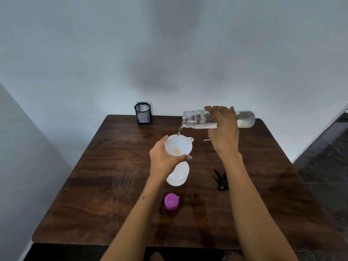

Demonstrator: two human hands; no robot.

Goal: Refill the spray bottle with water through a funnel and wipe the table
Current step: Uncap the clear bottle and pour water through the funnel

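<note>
Both forearms reach in from the near edge of the dark wooden table (94, 185). Between them a damp streak darkens the wood, and just beyond it lies a purple cap (171, 201). Right of that, partly hidden behind the right forearm, lies a black spray trigger (220, 178). Further on stands the white spray bottle (178, 175), with a white funnel (178, 146) seated in its neck; a yellowish spot shows at the funnel's bottom. Left hand (162, 159) is curled round the funnel's near rim and the bottle neck under it, thumb on the left side, a blue-painted nail at the right. Right hand (224, 129) holds a clear water bottle (199, 119) tipped nearly level, fingers (214, 110) draped over the top, thumb underneath, its open mouth to the left above the funnel's far rim. A thin stream falls from it into the funnel. No writing can be read on either bottle. At the far edge, by the pale wall, stands a black mesh cup (143, 113)
</note>
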